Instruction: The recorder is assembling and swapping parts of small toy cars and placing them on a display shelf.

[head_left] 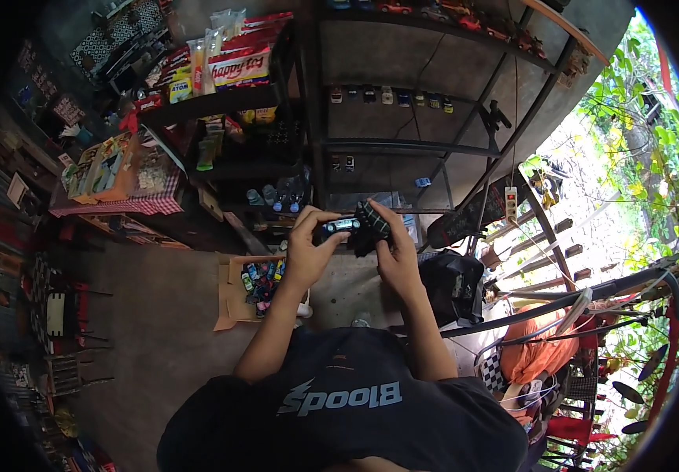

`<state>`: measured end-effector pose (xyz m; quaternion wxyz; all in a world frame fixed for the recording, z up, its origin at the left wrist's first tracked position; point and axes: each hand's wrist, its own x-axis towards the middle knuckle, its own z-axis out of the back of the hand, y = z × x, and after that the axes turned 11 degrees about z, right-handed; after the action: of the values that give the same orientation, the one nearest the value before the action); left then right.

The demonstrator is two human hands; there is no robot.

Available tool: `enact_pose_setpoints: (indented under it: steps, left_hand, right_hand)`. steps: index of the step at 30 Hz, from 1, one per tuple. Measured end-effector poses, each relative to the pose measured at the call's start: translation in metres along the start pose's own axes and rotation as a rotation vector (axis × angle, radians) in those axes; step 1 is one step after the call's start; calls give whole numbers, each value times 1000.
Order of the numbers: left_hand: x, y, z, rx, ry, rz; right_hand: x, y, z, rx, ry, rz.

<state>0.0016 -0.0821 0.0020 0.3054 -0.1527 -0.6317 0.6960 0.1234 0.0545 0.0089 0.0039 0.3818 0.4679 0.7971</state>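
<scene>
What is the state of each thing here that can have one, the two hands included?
Left hand: closed on the toy car.
Right hand: closed on the dark cloth.
Toy car: held up, above the floor.
Dark cloth: bunched.
Cardboard box: open, small toys piled inside.
Row of toy cars: lined up on the rack.

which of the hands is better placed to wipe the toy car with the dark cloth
Probably the right hand: it holds the dark cloth beside the toy car, while the left hand grips the toy car and could steady it.
</scene>
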Motion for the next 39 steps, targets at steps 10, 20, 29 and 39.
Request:
enact_pose_setpoints:
  steps: [10, 20, 29, 39]
  left_hand:
    - [-2, 8, 22, -305, 28, 25]
    - [3, 20, 45, -449, -65, 73]
    - [-1, 30, 57, -552, 98, 199]
    - [-3, 20, 58, -418, 17, 150]
  right_hand:
    - [-4, 16, -44, 341, -112, -240]
    - [-1, 28, -77, -4, -69, -5]
    - [9, 28, -96, 279, -178, -226]
    - [5, 27, -101, 244, -208, -188]
